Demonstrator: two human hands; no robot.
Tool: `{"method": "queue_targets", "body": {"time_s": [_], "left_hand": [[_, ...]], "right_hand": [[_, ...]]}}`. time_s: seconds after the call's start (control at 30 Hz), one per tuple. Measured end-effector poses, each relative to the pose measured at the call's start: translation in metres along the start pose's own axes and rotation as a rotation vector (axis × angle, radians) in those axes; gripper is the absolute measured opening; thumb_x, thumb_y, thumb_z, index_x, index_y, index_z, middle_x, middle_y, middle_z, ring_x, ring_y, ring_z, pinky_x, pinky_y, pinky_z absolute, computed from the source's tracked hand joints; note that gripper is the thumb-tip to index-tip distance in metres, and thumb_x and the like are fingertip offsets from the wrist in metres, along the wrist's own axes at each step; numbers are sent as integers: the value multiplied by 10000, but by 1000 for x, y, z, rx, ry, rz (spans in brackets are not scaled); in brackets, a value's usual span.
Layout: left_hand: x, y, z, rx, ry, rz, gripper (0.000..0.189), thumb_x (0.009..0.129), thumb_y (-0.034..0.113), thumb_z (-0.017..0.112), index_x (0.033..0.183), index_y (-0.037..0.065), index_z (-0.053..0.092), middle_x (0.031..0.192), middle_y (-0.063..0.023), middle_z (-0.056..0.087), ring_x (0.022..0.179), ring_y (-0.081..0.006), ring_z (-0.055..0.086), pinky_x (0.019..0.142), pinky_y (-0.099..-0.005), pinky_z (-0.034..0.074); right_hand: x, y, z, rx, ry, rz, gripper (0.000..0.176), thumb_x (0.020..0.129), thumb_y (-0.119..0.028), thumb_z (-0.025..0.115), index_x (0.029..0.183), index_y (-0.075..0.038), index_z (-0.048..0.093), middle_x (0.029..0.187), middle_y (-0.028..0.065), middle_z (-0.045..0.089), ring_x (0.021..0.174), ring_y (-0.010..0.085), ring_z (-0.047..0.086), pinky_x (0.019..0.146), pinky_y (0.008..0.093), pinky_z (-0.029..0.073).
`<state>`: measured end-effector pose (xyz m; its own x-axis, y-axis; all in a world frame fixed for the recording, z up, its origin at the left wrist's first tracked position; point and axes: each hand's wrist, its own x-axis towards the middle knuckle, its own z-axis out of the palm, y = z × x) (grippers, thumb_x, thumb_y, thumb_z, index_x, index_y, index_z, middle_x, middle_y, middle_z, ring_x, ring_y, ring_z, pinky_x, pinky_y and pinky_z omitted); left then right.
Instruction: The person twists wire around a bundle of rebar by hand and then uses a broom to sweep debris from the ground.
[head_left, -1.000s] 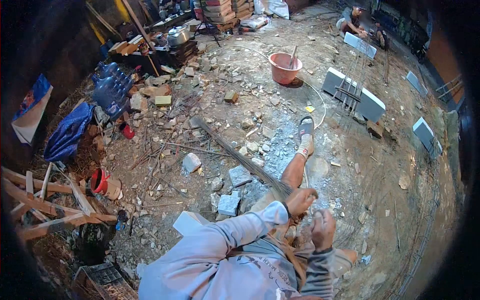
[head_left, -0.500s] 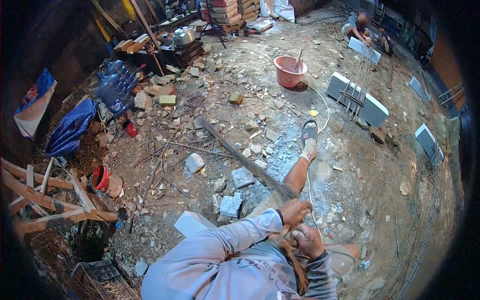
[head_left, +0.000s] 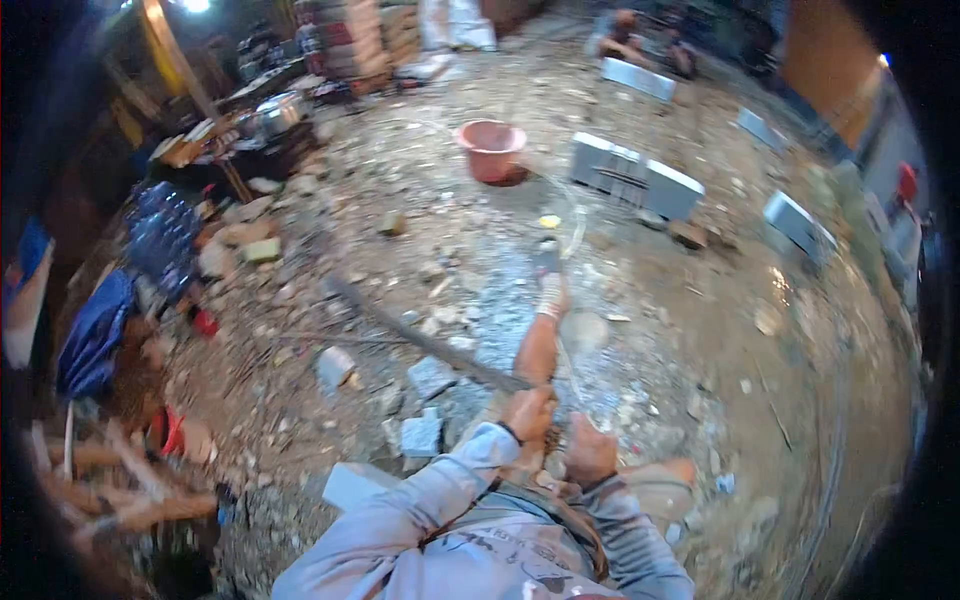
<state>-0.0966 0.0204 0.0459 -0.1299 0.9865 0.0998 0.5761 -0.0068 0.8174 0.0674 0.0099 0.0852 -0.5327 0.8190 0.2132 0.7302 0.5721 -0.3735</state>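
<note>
A long, dark bundle of thin wires [head_left: 430, 347] slants from the rubble up to my lap. Its near end meets my left hand [head_left: 527, 412], whose fingers are closed around it. Close by on the right, my right hand [head_left: 590, 450] is a closed fist above my thigh, apart from the left. Motion blur hides whatever its fingers may hold. My outstretched leg [head_left: 537, 350] passes just beyond the bundle's near end, with a sandal on the foot. Broken pale blocks [head_left: 421, 433] lie left of my knee.
A reddish tub [head_left: 491, 150] stands ahead, with a pale hose running near it. White blocks [head_left: 675, 190] stand to the right, one with metal rods against it. Another person [head_left: 620, 40] crouches far back. Wooden framing [head_left: 130, 490], a blue tarp [head_left: 95, 335] and water jugs [head_left: 160, 235] are left.
The view has swung right, so the scene shifts left and blurs. My right hand has moved away from my left and lifted. My left hand stays on the wire bundle.
</note>
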Motion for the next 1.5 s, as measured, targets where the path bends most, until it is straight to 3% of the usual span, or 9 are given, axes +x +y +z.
{"method": "queue_targets", "body": {"time_s": [0.3,0.37,0.6,0.9,1.0,1.07,1.17,1.33,1.5], "left_hand": [[-13,8,5,-62,-72,212,194,825,185,507,904,53,625,727,-218,611,697,-397,600,635,-472,466],[-4,27,-13,-119,-67,114,196,831,191,510,903,53,630,726,-217,612,691,-392,602,620,-457,465],[3,8,-3,-129,185,50,206,845,223,533,932,62,625,721,-223,604,699,-389,605,597,-451,462],[-25,1,6,-55,-55,110,193,835,215,546,921,60,624,724,-213,615,680,-379,612,589,-440,479],[-19,20,-5,-173,-196,63,208,840,208,532,923,45,631,752,-203,627,720,-345,629,635,-404,484],[-9,29,-11,-111,-109,20,198,831,192,536,920,42,631,754,-199,629,719,-341,630,639,-404,480],[3,15,-7,-114,-68,-4,206,818,181,543,926,35,641,763,-215,627,729,-344,633,636,-399,482],[4,30,-11,101,62,48,190,821,171,548,920,42,646,723,-211,619,672,-368,619,588,-406,488],[3,56,-22,39,-98,164,185,831,187,551,939,63,635,712,-201,616,667,-371,612,576,-422,485]], "right_hand": [[-7,17,-6,776,-459,-212,206,860,-232,532,845,-27,542,583,34,498,468,144,444,443,301,376],[2,-8,-44,1318,-591,560,252,899,-245,501,849,1,528,624,-35,486,512,77,455,461,234,379],[19,5,9,365,283,258,145,824,-159,532,898,-35,521,605,179,561,566,341,579,504,432,439],[-20,5,22,612,-501,-131,189,820,-209,535,883,-31,551,662,215,583,546,383,559,532,465,444],[-3,-10,-24,1011,-720,302,188,854,-189,518,927,-22,563,675,172,560,602,283,572,540,394,451],[6,-13,-40,1076,-690,443,169,860,-177,520,898,-17,558,666,163,549,586,234,565,515,351,443],[12,1,-9,539,88,112,146,838,-151,525,927,-36,516,614,216,546,524,366,558,470,412,442],[15,2,-17,276,38,321,85,747,-85,520,803,-26,544,670,226,574,659,397,584,573,485,454],[8,9,-35,484,-488,-61,154,805,-160,517,806,-10,552,690,194,577,648,349,585,605,454,459]]}}
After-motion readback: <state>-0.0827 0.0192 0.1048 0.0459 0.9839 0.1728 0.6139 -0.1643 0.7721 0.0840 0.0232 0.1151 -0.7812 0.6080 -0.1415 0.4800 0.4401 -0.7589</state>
